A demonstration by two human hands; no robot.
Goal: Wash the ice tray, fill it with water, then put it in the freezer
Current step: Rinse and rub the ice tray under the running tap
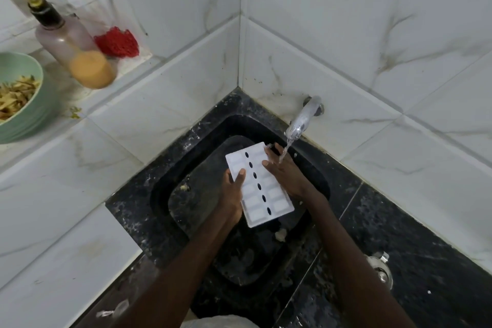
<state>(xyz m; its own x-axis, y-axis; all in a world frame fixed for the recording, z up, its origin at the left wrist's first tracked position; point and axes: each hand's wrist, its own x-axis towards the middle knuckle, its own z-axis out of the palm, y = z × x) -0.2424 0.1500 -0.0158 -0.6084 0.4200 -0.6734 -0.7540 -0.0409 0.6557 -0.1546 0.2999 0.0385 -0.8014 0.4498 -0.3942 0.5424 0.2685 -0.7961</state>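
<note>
A white plastic ice tray (pixel 262 189) with two rows of compartments and a line of dark slots down its middle is held over the black sink (pixel 202 138). My left hand (pixel 233 192) grips its left long edge, thumb on top. My right hand (pixel 283 169) holds the right edge near the far corner. A chrome tap (pixel 302 121) juts from the right wall. Its running water falls onto the back of my right hand, just beside the tray's far corner.
A black stone counter (pixel 399 234) surrounds the sink. On the white tiled ledge at left stand a green bowl of peelings (pixel 29 96), a bottle with orange liquid (pixel 77 53) and a red scrubber (pixel 117 42). A steel object (pixel 383 271) sits at the right.
</note>
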